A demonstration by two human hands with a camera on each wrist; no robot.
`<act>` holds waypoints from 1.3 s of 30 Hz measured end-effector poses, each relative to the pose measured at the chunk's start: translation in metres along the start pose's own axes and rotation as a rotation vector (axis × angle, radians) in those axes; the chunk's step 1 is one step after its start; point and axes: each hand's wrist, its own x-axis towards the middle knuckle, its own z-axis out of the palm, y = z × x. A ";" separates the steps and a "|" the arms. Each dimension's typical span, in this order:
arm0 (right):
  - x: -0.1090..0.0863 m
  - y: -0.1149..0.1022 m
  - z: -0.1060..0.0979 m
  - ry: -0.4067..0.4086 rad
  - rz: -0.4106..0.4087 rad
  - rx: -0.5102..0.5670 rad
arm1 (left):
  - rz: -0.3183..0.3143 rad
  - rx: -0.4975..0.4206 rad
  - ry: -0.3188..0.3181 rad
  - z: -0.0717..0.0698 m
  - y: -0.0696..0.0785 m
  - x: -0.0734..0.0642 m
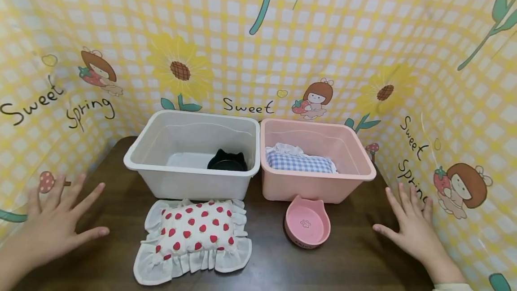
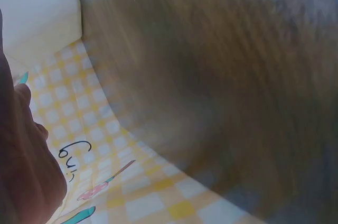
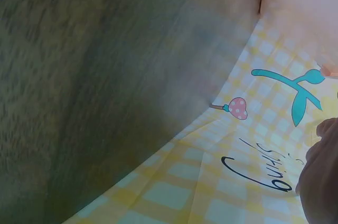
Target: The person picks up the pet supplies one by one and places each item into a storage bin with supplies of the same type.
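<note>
In the head view, my left hand [image 1: 58, 221] is at the left with its fingers spread and nothing held. On the far side, my right hand [image 1: 412, 228] is likewise spread and holds nothing. Between them lies a white pillow with red strawberries and a ruffled edge [image 1: 198, 230]. To its right, a pink cat-shaped bowl [image 1: 307, 221] with a paw print stands before the pink bin [image 1: 315, 187]; it is the thing nearest my right hand. A blue checked ruffled pillow [image 1: 300, 161] lies inside that bin. The white bin [image 1: 198, 185] holds a black cat-eared bowl [image 1: 228, 160].
The two bins stand side by side at the back of a dark wooden table [image 1: 266, 264]. A yellow checked cloth [image 1: 250, 57] printed with flowers and figures hangs behind and along both sides. Each wrist view shows mostly table and cloth, with part of a hand at the edge.
</note>
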 end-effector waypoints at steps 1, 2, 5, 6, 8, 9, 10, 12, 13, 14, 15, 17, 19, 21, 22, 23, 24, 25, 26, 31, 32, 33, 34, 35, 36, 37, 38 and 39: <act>0.001 0.000 0.000 0.002 0.001 0.007 | 0.001 -0.002 -0.002 0.001 0.001 -0.001; 0.001 -0.001 -0.001 0.002 0.003 0.017 | -0.002 -0.008 -0.002 0.001 0.002 -0.002; 0.003 -0.002 -0.003 0.007 0.013 0.045 | 0.004 -0.032 -0.009 0.003 0.006 -0.005; 0.003 -0.003 -0.003 0.008 0.017 0.054 | 0.006 -0.044 -0.010 0.004 0.007 -0.006; 0.003 -0.004 -0.004 0.011 0.026 0.074 | 0.004 -0.070 -0.016 0.006 0.010 -0.008; 0.003 -0.004 -0.005 0.014 0.029 0.081 | 0.007 -0.087 -0.025 0.006 0.011 -0.008; 0.003 -0.004 -0.005 0.016 0.030 0.094 | 0.004 -0.105 -0.029 0.006 0.012 -0.009; 0.003 -0.004 -0.005 0.026 0.035 0.115 | -0.002 -0.133 -0.029 0.005 0.018 -0.010; 0.003 -0.004 -0.006 0.031 0.036 0.127 | -0.005 -0.142 -0.033 0.004 0.020 -0.010; 0.003 -0.005 -0.006 0.034 0.039 0.136 | -0.005 -0.157 -0.035 0.004 0.023 -0.011; 0.003 -0.005 -0.006 0.036 0.042 0.146 | -0.006 -0.168 -0.038 0.005 0.026 -0.012; 0.004 -0.006 -0.006 0.044 0.048 0.175 | -0.007 -0.195 -0.033 0.006 0.030 -0.013; 0.006 -0.006 -0.007 0.054 0.053 0.209 | -0.003 -0.240 -0.031 0.008 0.032 -0.014; 0.009 -0.006 -0.007 0.069 0.057 0.244 | -0.004 -0.296 -0.023 0.010 0.033 -0.015; 0.011 -0.007 -0.007 0.080 0.058 0.265 | -0.004 -0.325 -0.016 0.011 0.034 -0.015; 0.013 -0.007 -0.008 0.093 0.058 0.285 | -0.005 -0.357 -0.012 0.012 0.036 -0.015; 0.015 -0.007 -0.008 0.105 0.059 0.306 | -0.004 -0.384 -0.009 0.012 0.038 -0.016; 0.017 -0.007 -0.008 0.119 0.061 0.328 | -0.005 -0.415 -0.007 0.013 0.040 -0.016; 0.019 -0.008 -0.008 0.131 0.064 0.351 | -0.007 -0.442 -0.002 0.014 0.042 -0.017; 0.026 -0.011 -0.011 0.183 0.078 0.454 | -0.027 -0.578 -0.001 0.016 0.055 -0.016; 0.028 -0.012 -0.012 0.189 0.082 0.466 | -0.035 -0.595 -0.004 0.017 0.058 -0.016; 0.029 -0.013 -0.013 0.193 0.088 0.477 | -0.044 -0.619 -0.009 0.017 0.062 -0.015; 0.031 -0.014 -0.014 0.195 0.095 0.488 | -0.049 -0.645 -0.014 0.016 0.065 -0.015; 0.032 -0.015 -0.016 0.195 0.104 0.502 | -0.057 -0.669 -0.017 0.016 0.068 -0.015; 0.033 -0.016 -0.017 0.190 0.119 0.516 | -0.064 -0.691 -0.023 0.015 0.071 -0.015; 0.035 -0.018 -0.019 0.185 0.131 0.532 | -0.073 -0.710 -0.027 0.014 0.074 -0.015; 0.036 -0.020 -0.020 0.177 0.146 0.550 | -0.077 -0.722 -0.027 0.014 0.077 -0.016; 0.038 -0.021 -0.021 0.168 0.159 0.570 | -0.082 -0.734 -0.026 0.014 0.079 -0.016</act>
